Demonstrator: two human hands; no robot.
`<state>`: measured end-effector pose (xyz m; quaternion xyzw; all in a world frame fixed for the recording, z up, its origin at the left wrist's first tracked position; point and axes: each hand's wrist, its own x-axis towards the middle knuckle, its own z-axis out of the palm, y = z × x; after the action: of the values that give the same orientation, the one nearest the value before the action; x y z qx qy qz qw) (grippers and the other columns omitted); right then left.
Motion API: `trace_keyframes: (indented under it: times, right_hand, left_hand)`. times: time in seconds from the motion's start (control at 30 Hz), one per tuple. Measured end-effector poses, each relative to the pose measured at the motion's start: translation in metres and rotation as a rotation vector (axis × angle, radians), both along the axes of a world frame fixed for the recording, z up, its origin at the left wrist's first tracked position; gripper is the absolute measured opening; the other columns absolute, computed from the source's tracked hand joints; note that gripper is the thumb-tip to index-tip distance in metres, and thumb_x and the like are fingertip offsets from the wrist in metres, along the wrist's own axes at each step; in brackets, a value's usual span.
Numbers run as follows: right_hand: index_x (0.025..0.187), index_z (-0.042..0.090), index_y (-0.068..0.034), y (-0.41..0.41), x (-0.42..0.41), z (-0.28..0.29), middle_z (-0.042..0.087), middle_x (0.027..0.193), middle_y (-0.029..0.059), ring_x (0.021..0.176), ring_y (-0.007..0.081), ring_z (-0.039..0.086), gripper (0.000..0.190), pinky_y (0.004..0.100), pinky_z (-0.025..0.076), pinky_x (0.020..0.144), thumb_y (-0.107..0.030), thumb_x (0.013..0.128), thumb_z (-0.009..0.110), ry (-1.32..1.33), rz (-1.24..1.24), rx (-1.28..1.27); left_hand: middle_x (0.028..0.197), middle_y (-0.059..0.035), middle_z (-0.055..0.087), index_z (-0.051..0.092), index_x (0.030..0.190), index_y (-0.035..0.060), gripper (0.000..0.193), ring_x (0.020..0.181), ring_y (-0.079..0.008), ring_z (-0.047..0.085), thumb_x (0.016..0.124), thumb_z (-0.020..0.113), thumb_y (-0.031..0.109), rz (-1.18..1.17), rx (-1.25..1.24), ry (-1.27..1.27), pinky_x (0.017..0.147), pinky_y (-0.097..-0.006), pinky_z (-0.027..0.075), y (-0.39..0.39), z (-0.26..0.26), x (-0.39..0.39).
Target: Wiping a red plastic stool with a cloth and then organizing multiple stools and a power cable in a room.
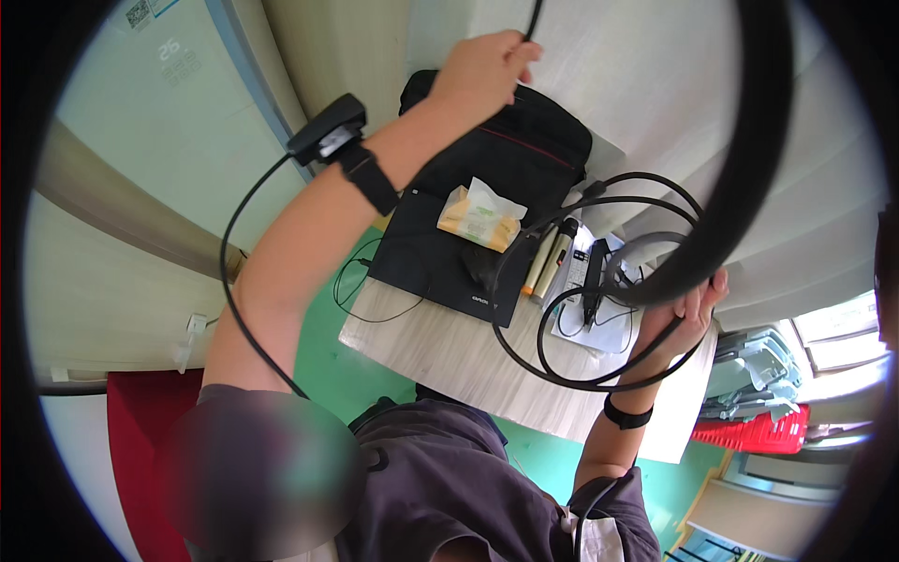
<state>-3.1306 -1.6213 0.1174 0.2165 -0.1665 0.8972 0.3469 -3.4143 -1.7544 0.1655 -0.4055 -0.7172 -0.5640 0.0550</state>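
Observation:
My left hand [491, 67] is raised above a black bag [527, 140], its fingers closed on a black cable [535, 20] that runs up out of view. Loose coils of black cable [572, 383] hang over the table's right side, and my right hand [685, 316] is closed around part of them. A thick black loop passes very near the camera. Below my left hand, a closed black Lenovo laptop [435, 263] lies against the bag. On the laptop are a soft pack of tissues [481, 214] and a dark object that looks like a computer mouse [481, 267].
Two gold microphones [555, 260], a remote control [577, 270], papers [604, 331] and thin wires lie on the wood-grain table [435, 351]. Pale curtains hang behind it. Red plastic baskets [765, 430] stand at right, an air conditioner [168, 91] at left. Black devices are strapped to my forearms.

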Motion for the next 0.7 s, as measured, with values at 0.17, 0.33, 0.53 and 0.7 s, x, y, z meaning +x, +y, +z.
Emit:
trace_keyframes:
  times: [0.17,0.33,0.53,0.7]
  right_hand:
    - [0.088,0.050,-0.007,0.043,-0.011,-0.045,0.033,0.067,-0.0005,0.055,0.0071,0.034,0.015,0.0199,0.029,0.052,-0.020,0.094,0.045,-0.115,-0.193,-0.090]
    - [0.092,0.052,-0.005,0.083,-0.004,-0.140,0.031,0.068,-0.0011,0.060,0.0106,0.030,0.017,0.0234,0.028,0.056,-0.021,0.092,0.047,-0.219,-0.277,-0.093]
    - [0.089,0.049,-0.013,0.111,0.020,-0.214,0.046,0.074,0.0004,0.071,0.0129,0.043,0.014,0.0276,0.037,0.068,-0.026,0.093,0.047,-0.503,-0.433,-0.074]
    - [0.125,0.038,-0.006,0.137,0.068,-0.278,0.056,0.102,0.0086,0.089,0.0151,0.053,0.036,0.0267,0.044,0.072,-0.010,0.090,0.046,-1.432,-0.535,0.573]
  left_hand:
    - [0.055,-0.0065,0.053,0.056,0.070,0.0023,0.034,0.046,-0.0190,0.049,0.088,0.052,0.031,0.081,-0.170,0.261,0.049,-0.0319,0.040,0.054,-0.037,-0.004]
    - [0.069,-0.0151,0.059,0.058,0.072,0.0040,0.035,0.071,-0.0359,0.057,0.086,0.051,0.036,0.042,-0.330,0.293,0.060,-0.0446,0.045,0.085,-0.090,0.006]
    - [0.081,-0.0136,0.063,0.063,0.093,0.0109,0.029,0.076,-0.0347,0.059,0.085,0.053,0.037,-0.008,-0.522,0.228,0.063,-0.0423,0.047,0.114,-0.151,0.019]
    - [0.087,-0.0100,0.064,0.064,0.097,0.0149,0.028,0.082,-0.0309,0.061,0.084,0.052,0.037,-0.097,-0.676,0.188,0.067,-0.0404,0.049,0.120,-0.218,0.033]
